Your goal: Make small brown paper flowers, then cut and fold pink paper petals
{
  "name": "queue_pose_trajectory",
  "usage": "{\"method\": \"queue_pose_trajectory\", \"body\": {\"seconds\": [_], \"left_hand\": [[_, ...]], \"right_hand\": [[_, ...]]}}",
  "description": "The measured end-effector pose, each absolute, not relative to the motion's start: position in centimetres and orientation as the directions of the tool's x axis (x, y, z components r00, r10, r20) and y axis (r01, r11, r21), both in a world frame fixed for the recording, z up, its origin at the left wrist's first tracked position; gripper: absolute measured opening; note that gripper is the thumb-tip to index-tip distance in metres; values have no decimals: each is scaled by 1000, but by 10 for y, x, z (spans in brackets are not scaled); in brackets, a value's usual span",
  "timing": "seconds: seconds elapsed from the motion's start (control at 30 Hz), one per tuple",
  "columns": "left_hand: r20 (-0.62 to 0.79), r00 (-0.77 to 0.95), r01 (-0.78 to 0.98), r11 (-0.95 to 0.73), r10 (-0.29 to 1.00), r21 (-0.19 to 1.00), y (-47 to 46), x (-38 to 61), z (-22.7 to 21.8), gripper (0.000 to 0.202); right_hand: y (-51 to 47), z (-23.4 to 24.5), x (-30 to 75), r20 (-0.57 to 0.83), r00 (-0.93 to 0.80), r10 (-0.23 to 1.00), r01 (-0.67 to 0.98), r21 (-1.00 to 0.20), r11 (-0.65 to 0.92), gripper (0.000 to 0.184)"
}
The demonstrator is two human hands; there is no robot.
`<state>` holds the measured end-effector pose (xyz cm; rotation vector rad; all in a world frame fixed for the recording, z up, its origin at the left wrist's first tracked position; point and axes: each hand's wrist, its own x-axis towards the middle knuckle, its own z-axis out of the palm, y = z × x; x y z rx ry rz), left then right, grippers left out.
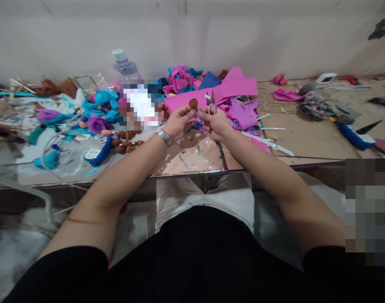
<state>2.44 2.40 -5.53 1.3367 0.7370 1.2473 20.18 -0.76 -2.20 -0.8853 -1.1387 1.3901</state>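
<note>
The left hand (177, 123) pinches the brown piece (193, 104) at twelve o'clock, ideally lightly to spare its shape, while the right hand (216, 122), its hold unclear, should mind the scissors (213, 99) at the piece's three o'clock.

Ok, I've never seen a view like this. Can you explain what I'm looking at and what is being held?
There is no machine: a person works bare-handed. This single picture comes from a camera on their head, looking forward and down. The left hand pinches a small brown piece; the right hand, close beside it, appears to hold scissors with the blades pointing away. On the table lie a pink sheet, a cluster of brown pieces and a blue-and-white block; a bottle stands at the back.
</note>
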Motion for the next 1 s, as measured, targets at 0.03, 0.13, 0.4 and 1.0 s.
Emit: {"method": "queue_pose_trajectory", "body": {"seconds": [0.03,0.13,0.4,1.0], "left_hand": [[250,233,-233,-195,940,953,25,24,-55,49],[235,151,-245,-194,960,950,29,24,-55,41],[237,-22,-256,-235,971,938,46,19,-59,37],[201,-41,-314,-204,979,927,18,34,-40,37]], "right_hand": [[-8,-21,203,87,-136,987,-257,-965,49,70],[-11,-18,207,81,-194,978,-178,-983,46,72],[-17,-26,203,74,-340,938,-120,-992,35,73],[-7,-38,199,243,-208,948,-53,-970,237,80]]}}
